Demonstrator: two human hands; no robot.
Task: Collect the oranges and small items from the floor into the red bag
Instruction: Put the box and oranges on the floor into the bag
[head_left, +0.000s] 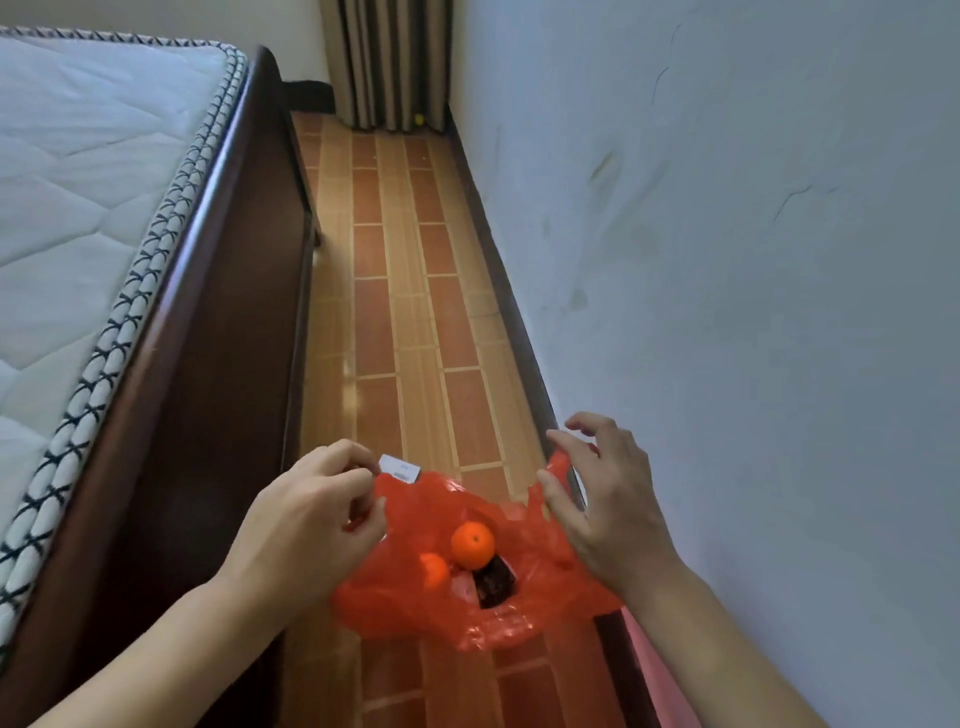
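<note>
The red bag (415, 597) hangs open between my hands, low in the head view. My left hand (306, 514) pinches the bag's left rim together with a small white card (400, 469). My right hand (602, 504) grips the right rim with thumb and forefinger, its other fingers spread. Inside the bag lie one whole orange (471, 544), a second orange (435, 570) partly covered by plastic, and a dark packet (496, 583).
A bed with a white quilted mattress (78, 197) and dark wooden frame (218, 332) runs along the left. A white wall (727, 260) with a dark skirting board bounds the right. Striped curtains (389, 62) hang at the far end of the tiled floor strip (405, 291).
</note>
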